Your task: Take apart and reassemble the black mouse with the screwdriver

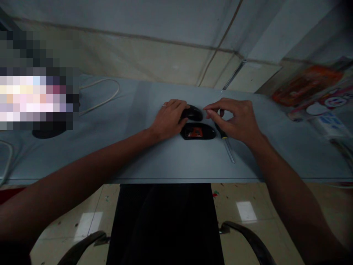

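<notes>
My left hand (pixel 169 119) grips the left end of a black computer mouse top shell (pixel 194 113) on the desk. Just in front of that shell lies the opened mouse base (pixel 208 133), its red circuit board (pixel 196 132) facing up. My right hand (pixel 240 119) is at the shell's right end, thumb and index finger brought together in a pinch; whatever is between the fingertips is too small to make out. Below this hand rests a screwdriver (pixel 228 150) with a dark handle and a yellow collar, its handle partly hidden by the fingers.
The grey desk (pixel 154 162) meets a tiled wall (pixel 154 60) at the back. A white cable (pixel 117 88) curls at the left, near a pixelated screen area. Orange and pink packages (pixel 309 86) stand at the right. Chair armrests (pixel 248 235) flank the dark lap below.
</notes>
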`<move>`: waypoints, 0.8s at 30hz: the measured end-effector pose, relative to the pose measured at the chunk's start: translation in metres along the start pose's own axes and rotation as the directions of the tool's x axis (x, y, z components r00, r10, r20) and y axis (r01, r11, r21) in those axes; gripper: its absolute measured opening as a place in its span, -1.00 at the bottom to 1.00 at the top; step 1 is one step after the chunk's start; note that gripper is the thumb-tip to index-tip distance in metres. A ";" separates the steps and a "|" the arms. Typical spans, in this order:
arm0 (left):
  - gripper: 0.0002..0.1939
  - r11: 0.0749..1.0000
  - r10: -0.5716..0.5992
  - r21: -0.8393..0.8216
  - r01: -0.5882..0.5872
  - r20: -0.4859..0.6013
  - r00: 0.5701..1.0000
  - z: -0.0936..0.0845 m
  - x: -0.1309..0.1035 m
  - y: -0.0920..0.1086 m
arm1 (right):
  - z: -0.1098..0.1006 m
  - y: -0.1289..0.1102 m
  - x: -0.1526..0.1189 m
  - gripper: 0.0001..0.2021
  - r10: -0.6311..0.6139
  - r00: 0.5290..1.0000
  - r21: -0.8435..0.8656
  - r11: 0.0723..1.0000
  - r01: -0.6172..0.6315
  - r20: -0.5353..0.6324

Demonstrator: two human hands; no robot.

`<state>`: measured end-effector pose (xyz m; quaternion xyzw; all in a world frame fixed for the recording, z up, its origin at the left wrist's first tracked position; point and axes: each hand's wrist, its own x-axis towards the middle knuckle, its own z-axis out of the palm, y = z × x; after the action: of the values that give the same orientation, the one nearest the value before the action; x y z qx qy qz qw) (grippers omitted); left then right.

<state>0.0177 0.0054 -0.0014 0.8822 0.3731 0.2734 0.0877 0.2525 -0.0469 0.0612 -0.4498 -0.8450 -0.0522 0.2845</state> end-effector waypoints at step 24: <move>-0.04 0.904 0.348 -0.236 -0.358 -0.085 0.934 0.003 -0.009 0.007 | -0.019 0.003 0.000 -0.56 -0.224 0.943 0.273 0.950 0.155 0.245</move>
<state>0.0182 -0.0055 -0.0055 0.9114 0.1722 0.3471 0.1384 0.2634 -0.0524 0.0767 -0.3293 -0.9154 0.0898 0.2136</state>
